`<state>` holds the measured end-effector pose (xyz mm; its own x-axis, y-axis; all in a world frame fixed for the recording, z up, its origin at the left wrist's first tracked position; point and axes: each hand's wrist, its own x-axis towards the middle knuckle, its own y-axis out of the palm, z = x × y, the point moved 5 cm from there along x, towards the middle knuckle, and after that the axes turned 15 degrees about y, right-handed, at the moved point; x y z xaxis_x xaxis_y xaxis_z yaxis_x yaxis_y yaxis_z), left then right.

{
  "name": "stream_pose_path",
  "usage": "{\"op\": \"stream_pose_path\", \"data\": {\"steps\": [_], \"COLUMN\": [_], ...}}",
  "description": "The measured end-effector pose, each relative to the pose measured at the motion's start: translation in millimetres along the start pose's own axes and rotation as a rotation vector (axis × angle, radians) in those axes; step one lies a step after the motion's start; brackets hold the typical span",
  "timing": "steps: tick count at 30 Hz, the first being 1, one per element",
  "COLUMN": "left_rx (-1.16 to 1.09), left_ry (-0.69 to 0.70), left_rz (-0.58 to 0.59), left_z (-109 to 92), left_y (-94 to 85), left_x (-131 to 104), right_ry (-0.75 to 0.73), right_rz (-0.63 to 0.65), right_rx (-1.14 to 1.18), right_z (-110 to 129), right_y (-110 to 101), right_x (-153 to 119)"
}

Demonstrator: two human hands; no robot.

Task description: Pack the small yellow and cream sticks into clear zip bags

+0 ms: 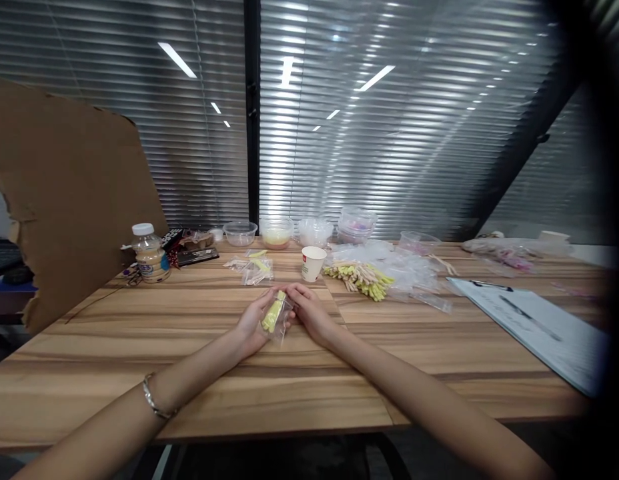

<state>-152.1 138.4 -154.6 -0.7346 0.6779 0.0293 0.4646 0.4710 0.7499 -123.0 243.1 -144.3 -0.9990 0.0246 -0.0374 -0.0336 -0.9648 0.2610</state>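
Note:
A small clear plastic bag (274, 316) with yellow-green pieces inside is held between my two hands over the middle of the table. My left hand (253, 321) supports it from the left, fingers curled behind it. On the other side my right hand (309, 310) closes its fingers on the bag's upper right edge. Just beyond my hands stands a white paper cup (313, 263). To its right lies a pile of yellow and beige sticks (362, 279). Small filled bags (257, 269) lie left of the cup.
Clear plastic bowls (276, 233) line the table's back edge. Empty plastic bags (407, 270) lie beyond the sticks. A clipboard with paper and a pen (534, 327) is at the right. A bottle (150, 257) and a cardboard sheet (79, 193) stand at the left.

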Motion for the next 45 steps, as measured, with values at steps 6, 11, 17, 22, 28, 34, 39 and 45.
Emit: {"op": "stream_pose_path", "data": {"steps": [6, 11, 17, 22, 28, 34, 39, 45], "left_rx": [0.101, 0.106, 0.086, 0.083, 0.035, 0.009, -0.012, -0.013], "left_ry": [-0.094, -0.103, -0.120, -0.070, -0.013, 0.004, -0.013, -0.003], "left_rz": [0.118, 0.191, 0.188, 0.201, 0.111, 0.069, 0.037, 0.085], "left_z": [-1, -4, -2, -2, -5, -7, -5, -5], "left_y": [1.5, 9.5, 12.0, 7.3, 3.8, 7.8, 4.0, 4.8], "left_x": [-4, -9, -11, -7, -3, -3, -2, -2], "right_ry": [0.068, 0.076, 0.046, 0.027, -0.063, -0.233, -0.121, -0.098], "right_rz": [0.108, 0.125, 0.096, 0.019, -0.013, -0.058, -0.026, -0.030], "right_rx": [-0.070, -0.047, -0.192, -0.252, -0.343, -0.513, -0.370, -0.221], "right_z": [5, 6, 8, 7, 9, 24, 17, 13], "right_y": [-2, 0, -1, 0, 6, 3, 2, 5], "right_x": [-1, -2, 1, 0, -4, -6, -3, -7]}}
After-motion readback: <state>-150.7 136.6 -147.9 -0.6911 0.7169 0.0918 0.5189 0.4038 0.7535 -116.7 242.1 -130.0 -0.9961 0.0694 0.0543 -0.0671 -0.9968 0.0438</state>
